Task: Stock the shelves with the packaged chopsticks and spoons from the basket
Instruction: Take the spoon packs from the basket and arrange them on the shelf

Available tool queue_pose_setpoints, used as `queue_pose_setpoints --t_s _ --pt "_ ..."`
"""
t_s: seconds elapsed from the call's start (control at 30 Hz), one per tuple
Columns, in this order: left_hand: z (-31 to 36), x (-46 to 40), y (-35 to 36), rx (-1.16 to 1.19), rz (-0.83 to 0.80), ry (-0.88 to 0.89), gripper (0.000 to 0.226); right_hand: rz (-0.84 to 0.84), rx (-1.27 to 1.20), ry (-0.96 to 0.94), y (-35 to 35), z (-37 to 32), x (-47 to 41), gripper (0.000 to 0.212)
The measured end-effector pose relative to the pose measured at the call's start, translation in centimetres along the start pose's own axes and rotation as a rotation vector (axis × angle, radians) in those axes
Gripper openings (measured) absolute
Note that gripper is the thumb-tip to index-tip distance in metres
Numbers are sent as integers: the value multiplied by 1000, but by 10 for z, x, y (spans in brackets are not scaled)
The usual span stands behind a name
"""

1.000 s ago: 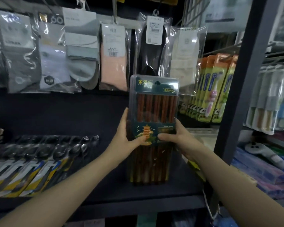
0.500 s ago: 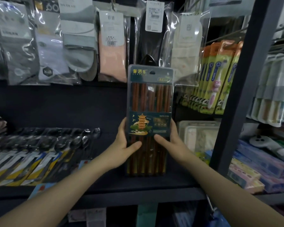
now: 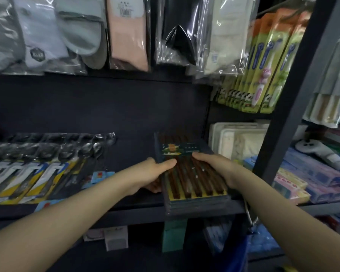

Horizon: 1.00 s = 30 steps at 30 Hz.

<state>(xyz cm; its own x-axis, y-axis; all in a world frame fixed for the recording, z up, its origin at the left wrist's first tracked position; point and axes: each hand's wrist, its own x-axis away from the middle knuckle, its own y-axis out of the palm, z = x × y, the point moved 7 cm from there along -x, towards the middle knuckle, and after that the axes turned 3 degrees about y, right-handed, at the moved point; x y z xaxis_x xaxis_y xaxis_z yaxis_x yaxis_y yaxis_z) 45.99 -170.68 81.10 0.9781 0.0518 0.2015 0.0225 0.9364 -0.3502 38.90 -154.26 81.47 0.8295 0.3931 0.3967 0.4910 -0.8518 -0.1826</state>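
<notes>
Laying the pack of chopsticks (image 3: 192, 179) flat on the shelf (image 3: 126, 201) is my job right now. My left hand (image 3: 151, 174) grips the left side of the pack, with the thumb on top and the other fingers tucked under its edge. My right hand (image 3: 216, 167) grips the right side the same way, thumb over the front and fingers curled round the edge. Both hands are closed on the pack and hold nothing else.

The pack lies between my two hands, flat or close to flat, with its near end at the front lip of the shelf. I think there are more packs stacked under it, because I see layers at the near end below my fingers.

To do this well, I should push it straight back so its edges line up with the ones below. I should slide my under fingers out slowly so the pack does not tip or slip off the front. Then I can press the top lightly to make it sit neat.

Well left of my left fingers lie the packaged spoons (image 3: 47, 165) in a row. Just past my right fingers sits a white box (image 3: 241, 140). Above my fingers hang socks in bags (image 3: 126, 32), and toothbrushes (image 3: 263, 65) hang up to the right.
</notes>
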Motion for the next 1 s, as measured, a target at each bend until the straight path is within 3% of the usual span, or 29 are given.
queue_pose_setpoints --t_s 0.13,0.2,0.27,0.3,0.37,0.4,0.43,0.5,0.53,0.6,0.67,0.77,0.87,1.0 --pt "12 -24 5 -3 -72 -14 51 63 -76 -26 -15 -10 -14 38" --pt "17 -31 11 -39 -105 -12 51 64 -69 10 -18 -7 -21 40" --pt "21 -37 16 -194 -92 3 54 171 3 47 -28 -4 -27 47" --pt "25 -39 12 -375 -27 46 53 254 124 14 -36 -8 -28 49" --pt "45 -40 -1 -831 209 195 60 538 656 -113 -52 -31 -12 50" --pt "53 -41 -6 -928 311 252 67 644 860 -233 -50 -46 3 52" --pt "53 -46 -10 -909 342 258 71 635 905 -348 -45 -54 15 57" --pt "38 -69 -16 -709 264 204 67 322 858 -548 -20 -53 35 67" --pt "27 -81 -13 -573 156 166 67 133 949 -587 -2 -44 43 74" --pt "17 -95 -5 -317 33 179 70 -43 1266 -631 18 -16 46 93" --pt "17 -98 -1 -130 12 210 59 4 1473 -641 19 -2 42 104" --pt "20 -97 8 66 -47 227 40 126 1528 -678 15 -1 41 100" --pt "19 -97 25 164 -107 213 49 139 1501 -660 9 -1 44 99" --pt "14 -102 51 350 -45 192 71 196 1475 -646 7 -1 46 104"
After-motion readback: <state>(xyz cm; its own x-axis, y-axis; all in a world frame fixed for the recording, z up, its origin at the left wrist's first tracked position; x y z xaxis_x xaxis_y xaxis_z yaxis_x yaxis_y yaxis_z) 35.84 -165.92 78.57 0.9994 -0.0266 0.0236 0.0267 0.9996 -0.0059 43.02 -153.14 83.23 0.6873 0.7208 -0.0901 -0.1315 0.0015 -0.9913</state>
